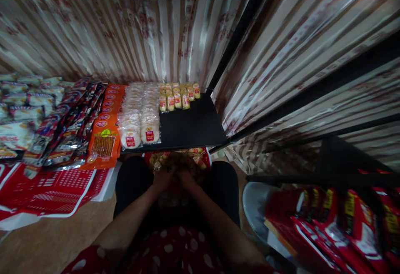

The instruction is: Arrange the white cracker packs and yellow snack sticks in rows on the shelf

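Between my knees sits a red basket point(208, 157) that holds small yellow wrapped snack packs point(196, 150). My left hand point(162, 177) and my right hand point(186, 177) are close together over the basket, among its packs. Their fingers are in deep shadow and blurred, so whether they hold a pack does not show. Just beyond the basket, rows of similar small yellow packs point(177, 99) stand at the back of a black shelf point(190, 124). Left of these lie two columns of round white wrapped cakes point(150, 130).
Orange snack bags point(104, 140), dark foil bags point(73, 140) and white packets point(31, 99) fill the shelf's left side. Below them is another red basket point(62, 190). Red packages point(353, 220) stand at right near a grey tub point(256, 203). A striped curtain point(125, 24) hangs behind black bars point(237, 32).
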The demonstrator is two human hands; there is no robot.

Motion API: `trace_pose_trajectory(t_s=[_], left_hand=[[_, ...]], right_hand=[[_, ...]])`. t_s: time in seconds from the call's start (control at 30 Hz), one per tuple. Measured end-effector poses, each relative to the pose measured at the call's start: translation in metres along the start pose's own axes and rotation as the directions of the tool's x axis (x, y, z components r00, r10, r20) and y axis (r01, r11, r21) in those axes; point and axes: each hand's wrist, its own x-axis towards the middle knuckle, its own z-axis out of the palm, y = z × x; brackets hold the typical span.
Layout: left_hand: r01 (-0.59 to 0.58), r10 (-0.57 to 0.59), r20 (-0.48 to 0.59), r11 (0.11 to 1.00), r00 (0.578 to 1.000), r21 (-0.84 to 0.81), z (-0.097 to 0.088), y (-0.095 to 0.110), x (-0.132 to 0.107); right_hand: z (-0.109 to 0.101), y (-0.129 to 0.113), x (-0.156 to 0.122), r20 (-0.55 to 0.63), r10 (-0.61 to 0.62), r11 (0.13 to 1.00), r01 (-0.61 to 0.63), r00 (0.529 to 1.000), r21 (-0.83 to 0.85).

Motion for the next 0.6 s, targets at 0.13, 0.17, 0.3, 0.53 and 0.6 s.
trace_pose_trajectory(t_s=[0.13,0.17,0.3,0.53,0.6], left_hand=[[-0.058,0.057,-0.034,0.998,0.998,-0.014,-0.013,0.003,0.004],[-0.073,0.072,-0.052,0.997,0.996,-0.021,-0.018,0.004,0.006],[-0.051,0.022,-0.161,0.983,0.987,-0.177,-0.038,0.011,0.009],[-0.19,-0.068,-0.35,0.737,0.934,-0.648,-0.048,0.031,0.006],[-0.241,-0.06,-0.39,0.697,0.919,-0.675,-0.049,0.037,0.005]], right_hand=[[-0.016,0.009,-0.005,-0.069,0.018,0.99,-0.009,0.997,0.138],[-0.021,0.012,-0.007,-0.09,0.02,0.985,-0.004,0.996,0.175],[-0.039,0.023,-0.015,-0.196,0.062,0.933,0.013,0.979,0.36],[-0.056,0.019,-0.04,-0.183,0.186,0.515,0.062,0.965,0.855],[-0.059,0.016,-0.045,-0.218,0.191,0.505,0.095,0.957,0.858]])
